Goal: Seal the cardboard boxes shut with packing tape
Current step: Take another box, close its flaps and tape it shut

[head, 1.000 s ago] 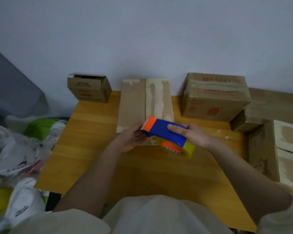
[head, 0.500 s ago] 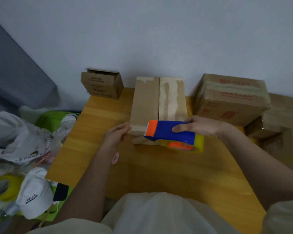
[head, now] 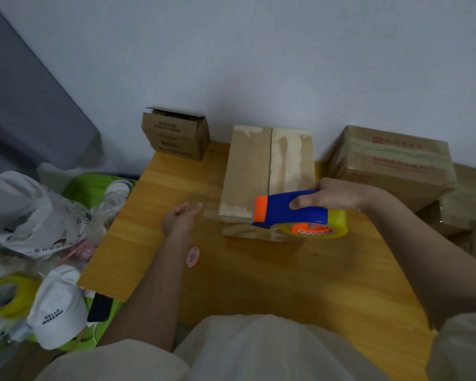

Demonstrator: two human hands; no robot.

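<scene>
A long closed cardboard box [head: 248, 171] lies in the middle of the wooden table [head: 259, 279], its centre seam running away from me. My right hand [head: 333, 195] grips a blue and orange tape dispenser [head: 289, 209] with a yellow-tinted tape roll [head: 333, 228] at the box's near end. My left hand [head: 180, 218] is left of the box, off it, fingers pinched together. A faint clear tape strip [head: 209, 209] seems to stretch from those fingers toward the dispenser's orange nose.
A small open-topped box [head: 176, 133] sits at the table's far left corner. Taped boxes [head: 390, 163] stack on the right. A pink tag [head: 193, 257] lies on the table. Left of the table are bags, a white cap [head: 58, 309] and a spare yellow tape roll [head: 6, 295].
My left hand left the box's near corner and moved left across the table. The dispenser levelled out and stays at the box's near end. My view shifted left.
</scene>
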